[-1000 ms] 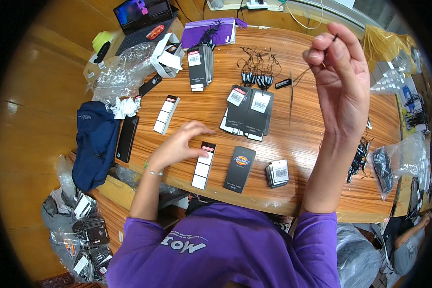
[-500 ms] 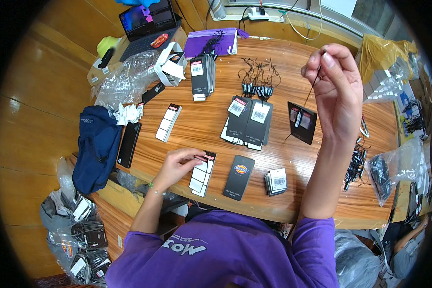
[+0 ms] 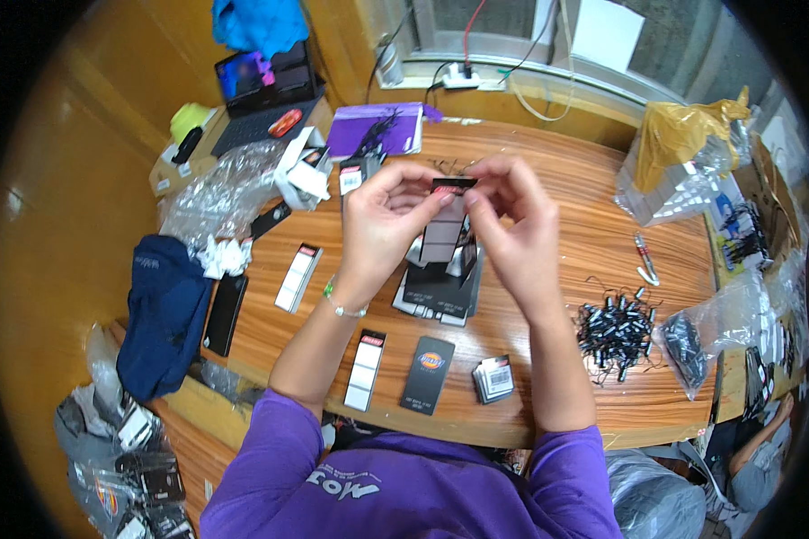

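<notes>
Over the middle of the table both of my hands hold up a long hang tag (image 3: pixel 443 235) with a black and red top and pale panels. My left hand (image 3: pixel 382 220) pinches its upper left side, and my right hand (image 3: pixel 520 235) is closed at its upper right corner. Whether a cord is between the right fingertips is hidden. Beneath my hands lie overlapping dark tags (image 3: pixel 436 295), partly covered. Nearer me are a white-panelled tag stack (image 3: pixel 365 373), a dark tag with a round emblem (image 3: pixel 426 375) and a small stack of barcode tags (image 3: pixel 493 379).
Black cords with small clips lie in a heap (image 3: pixel 615 332) at the right, below a pen (image 3: pixel 645 256). Another panelled stack (image 3: pixel 297 278) and a navy pouch (image 3: pixel 164 314) are at left. A purple notebook (image 3: pixel 351 135) and laptop (image 3: pixel 270 108) stand farther back.
My right hand has come down and left with the corded dark tag. My left hand has lifted a panelled tag off the near stack, and both hands now meet at the middle.
</notes>
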Action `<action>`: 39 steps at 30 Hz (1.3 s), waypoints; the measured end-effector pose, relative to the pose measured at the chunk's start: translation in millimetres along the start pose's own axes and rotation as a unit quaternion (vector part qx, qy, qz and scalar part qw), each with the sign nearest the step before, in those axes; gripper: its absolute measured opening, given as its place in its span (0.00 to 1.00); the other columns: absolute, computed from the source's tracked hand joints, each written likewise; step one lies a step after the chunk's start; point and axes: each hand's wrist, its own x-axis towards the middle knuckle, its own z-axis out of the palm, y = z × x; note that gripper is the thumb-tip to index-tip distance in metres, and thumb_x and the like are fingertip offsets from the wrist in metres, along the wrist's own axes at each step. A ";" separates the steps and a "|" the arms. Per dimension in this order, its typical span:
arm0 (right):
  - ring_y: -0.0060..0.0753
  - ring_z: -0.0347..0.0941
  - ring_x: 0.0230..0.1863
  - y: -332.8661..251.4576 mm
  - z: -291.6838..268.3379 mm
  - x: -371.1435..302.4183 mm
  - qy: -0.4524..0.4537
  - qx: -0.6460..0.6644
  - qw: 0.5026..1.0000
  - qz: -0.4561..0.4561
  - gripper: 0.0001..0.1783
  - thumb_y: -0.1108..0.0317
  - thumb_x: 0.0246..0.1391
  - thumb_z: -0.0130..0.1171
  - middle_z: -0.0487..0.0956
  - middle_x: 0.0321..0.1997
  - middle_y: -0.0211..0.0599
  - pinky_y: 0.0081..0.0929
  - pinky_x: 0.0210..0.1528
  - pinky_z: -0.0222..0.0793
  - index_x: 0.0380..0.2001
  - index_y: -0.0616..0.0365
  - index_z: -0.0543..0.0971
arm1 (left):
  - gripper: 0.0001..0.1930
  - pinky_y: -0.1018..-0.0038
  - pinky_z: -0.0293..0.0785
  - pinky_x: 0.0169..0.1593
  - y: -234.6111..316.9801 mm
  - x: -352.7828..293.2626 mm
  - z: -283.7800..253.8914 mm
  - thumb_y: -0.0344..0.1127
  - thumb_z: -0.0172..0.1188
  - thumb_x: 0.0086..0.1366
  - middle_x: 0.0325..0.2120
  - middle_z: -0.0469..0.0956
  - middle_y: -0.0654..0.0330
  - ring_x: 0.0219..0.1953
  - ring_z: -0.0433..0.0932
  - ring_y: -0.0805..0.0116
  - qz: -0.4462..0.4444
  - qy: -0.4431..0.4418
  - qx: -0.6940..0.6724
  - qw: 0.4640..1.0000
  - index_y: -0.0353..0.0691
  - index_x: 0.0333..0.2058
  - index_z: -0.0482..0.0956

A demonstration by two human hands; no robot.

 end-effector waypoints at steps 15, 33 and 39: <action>0.16 0.68 0.23 11.9 5.4 0.1 0.046 -0.027 0.999 0.007 0.10 0.82 0.48 0.50 0.72 0.23 0.33 0.16 0.24 0.64 0.35 0.63 0.67 | 0.08 0.81 0.76 0.37 -13.3 3.6 3.7 0.21 0.59 0.54 0.30 0.78 0.58 0.33 0.79 0.73 0.030 -0.008 -0.046 0.998 0.30 0.34 0.74; 0.21 0.73 0.34 3.9 -5.4 7.8 -0.051 0.156 0.974 0.155 0.09 0.76 0.53 0.51 0.77 0.32 0.36 0.16 0.37 0.67 0.38 0.66 0.72 | 0.09 0.74 0.73 0.36 -2.6 8.8 -3.4 0.23 0.63 0.45 0.29 0.75 0.61 0.34 0.75 0.67 0.312 0.006 0.267 0.912 0.39 0.29 0.80; 0.16 0.67 0.35 13.1 -12.4 6.8 -0.046 0.214 0.957 0.191 0.06 0.69 0.56 0.51 0.74 0.34 0.29 0.15 0.39 0.63 0.33 0.61 0.73 | 0.11 0.69 0.70 0.39 -3.5 8.1 -3.7 0.25 0.63 0.40 0.29 0.74 0.63 0.36 0.72 0.63 0.399 -0.017 0.315 0.861 0.42 0.27 0.79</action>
